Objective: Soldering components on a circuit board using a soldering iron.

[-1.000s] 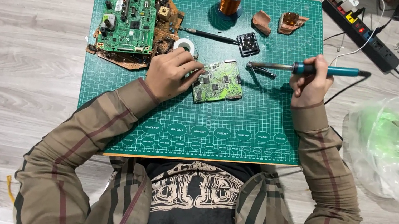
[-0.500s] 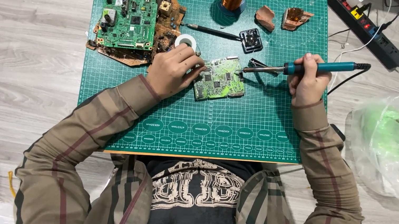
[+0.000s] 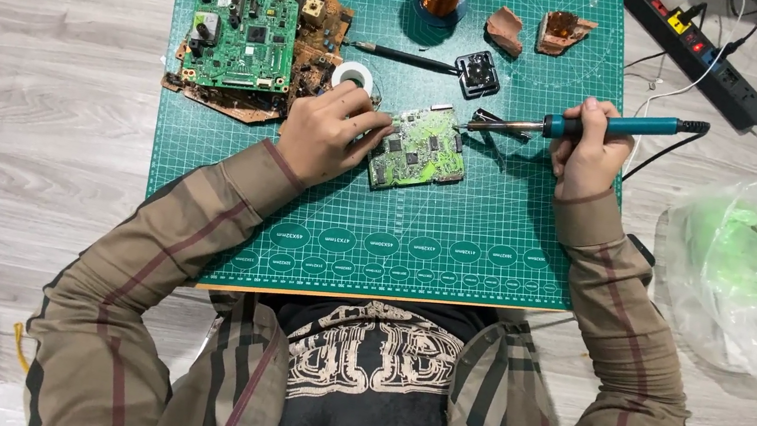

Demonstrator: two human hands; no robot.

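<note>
Left hand (image 3: 325,134): fingers pinching edge of 1 small green circuit board (image 3: 419,148) on cutting mat (image 3: 454,245). Right hand (image 3: 588,155): fist closed round teal soldering iron (image 3: 575,126), tip just beside board.

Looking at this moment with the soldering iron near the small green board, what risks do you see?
1. The left hand holds the small green circuit board by its edge, close to the metal tip of the teal-handled soldering iron in the right hand; the fingers could be burned.
2. The iron's black cable runs off the green cutting mat toward the black power strip; a snag might jerk the tip.
</note>
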